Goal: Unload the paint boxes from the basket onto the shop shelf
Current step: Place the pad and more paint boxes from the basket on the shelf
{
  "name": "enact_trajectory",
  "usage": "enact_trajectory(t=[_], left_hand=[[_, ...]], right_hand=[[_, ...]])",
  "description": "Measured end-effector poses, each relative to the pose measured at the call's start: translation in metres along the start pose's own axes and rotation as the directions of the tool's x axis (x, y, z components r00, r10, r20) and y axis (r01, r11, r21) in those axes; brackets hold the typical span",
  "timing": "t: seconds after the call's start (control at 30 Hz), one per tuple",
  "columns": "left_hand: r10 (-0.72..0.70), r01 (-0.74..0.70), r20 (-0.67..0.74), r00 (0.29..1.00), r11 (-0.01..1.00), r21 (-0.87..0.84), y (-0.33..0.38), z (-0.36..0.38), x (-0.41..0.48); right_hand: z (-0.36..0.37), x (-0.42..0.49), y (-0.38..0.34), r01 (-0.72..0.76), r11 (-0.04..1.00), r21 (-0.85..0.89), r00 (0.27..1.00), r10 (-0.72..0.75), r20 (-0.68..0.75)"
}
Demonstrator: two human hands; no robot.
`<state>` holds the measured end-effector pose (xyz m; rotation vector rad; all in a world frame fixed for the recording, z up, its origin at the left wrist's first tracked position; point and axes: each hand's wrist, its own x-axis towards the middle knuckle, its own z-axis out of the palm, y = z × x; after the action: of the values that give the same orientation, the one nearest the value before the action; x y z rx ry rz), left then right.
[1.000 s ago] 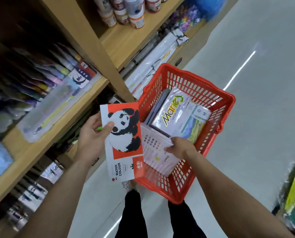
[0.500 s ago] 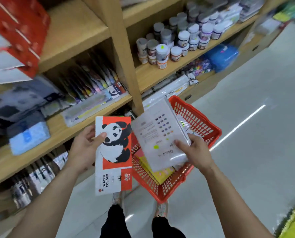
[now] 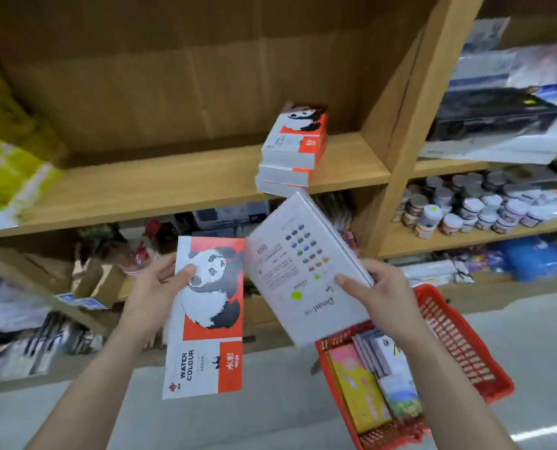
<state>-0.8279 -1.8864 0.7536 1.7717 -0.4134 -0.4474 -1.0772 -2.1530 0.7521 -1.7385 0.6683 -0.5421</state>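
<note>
My left hand (image 3: 150, 290) holds a red and white panda watercolour box (image 3: 205, 319) upright by its upper left edge. My right hand (image 3: 381, 293) grips a white paint box (image 3: 303, 271) with colour dots printed on it, tilted, beside the panda box. Both boxes are in the air in front of the wooden shelf (image 3: 173, 186). A stack of matching panda boxes (image 3: 293, 151) lies on that shelf, straight above the white box. The red basket (image 3: 459, 345) sits low at the right, under my right forearm, with several paint boxes (image 3: 358, 388) inside.
A wooden upright (image 3: 410, 125) divides the shelving. Right of it stand many small paint jars (image 3: 465, 206) and a black case (image 3: 491, 112). Yellow packets (image 3: 7, 164) lie at the shelf's left end. Lower shelves hold cluttered stock. Grey floor lies below.
The view has swung up from the basket to the shelf. My right hand lifted the white box out of the basket and raised it; both boxes are now higher, close to the shelf.
</note>
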Motion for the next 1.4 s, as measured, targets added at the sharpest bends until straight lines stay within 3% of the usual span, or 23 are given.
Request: enact_trajectory(t=[0.2, 0.37, 0.53, 0.67, 0.77, 0.9, 0.97, 1.03, 1.17, 1.27, 1.33, 1.4], left_hand=[[0.077, -0.081, -0.113, 0.991, 0.996, -0.03, 0.007, -0.101, 0.015], [0.124, -0.131, -0.182, 0.976, 0.991, -0.029, 0.012, -0.169, 0.036], [0.142, -0.157, -0.186, 0.972, 0.985, -0.069, 0.021, -0.222, 0.061], [0.158, -0.176, -0.193, 0.968, 0.981, -0.08, 0.023, -0.246, 0.077], [0.153, -0.176, -0.213, 0.965, 0.98, -0.097, 0.021, -0.254, 0.09], [0.135, -0.167, -0.267, 0.954, 0.981, -0.102, 0.022, -0.249, 0.111], [0.126, -0.16, -0.275, 0.953, 0.981, -0.108, 0.028, -0.241, 0.124], [0.131, -0.162, -0.268, 0.954, 0.982, -0.096, 0.039, -0.228, 0.14], [0.122, -0.155, -0.242, 0.963, 0.981, -0.12, 0.061, -0.186, 0.177], [0.122, -0.153, -0.207, 0.971, 0.979, -0.137, 0.078, -0.141, 0.206], [0.133, -0.159, -0.165, 0.977, 0.975, -0.155, 0.093, -0.106, 0.223], [0.139, -0.166, -0.142, 0.98, 0.966, -0.199, 0.107, -0.074, 0.238]], right_hand=[[0.099, 0.049, -0.083, 0.152, 0.988, -0.025, 0.988, -0.153, -0.026], [0.188, 0.1, -0.154, 0.308, 0.917, -0.253, 0.93, -0.347, -0.125], [0.261, 0.147, -0.193, 0.469, 0.558, -0.684, 0.752, -0.658, -0.022], [0.316, 0.171, -0.171, 0.382, 0.354, -0.854, 0.788, -0.607, 0.101], [0.34, 0.187, -0.138, 0.433, 0.266, -0.861, 0.778, -0.593, 0.208], [0.343, 0.229, -0.102, 0.478, 0.321, -0.818, 0.867, -0.322, 0.381], [0.336, 0.248, -0.094, 0.507, 0.353, -0.786, 0.862, -0.237, 0.449], [0.324, 0.257, -0.095, 0.529, 0.465, -0.71, 0.845, -0.21, 0.491], [0.289, 0.244, -0.1, 0.495, 0.651, -0.575, 0.867, -0.328, 0.375], [0.257, 0.208, -0.112, 0.332, 0.908, -0.254, 0.913, -0.243, 0.327], [0.24, 0.188, -0.116, 0.212, 0.974, -0.082, 0.924, -0.173, 0.34], [0.224, 0.178, -0.119, 0.157, 0.987, -0.03, 0.941, -0.141, 0.307]])
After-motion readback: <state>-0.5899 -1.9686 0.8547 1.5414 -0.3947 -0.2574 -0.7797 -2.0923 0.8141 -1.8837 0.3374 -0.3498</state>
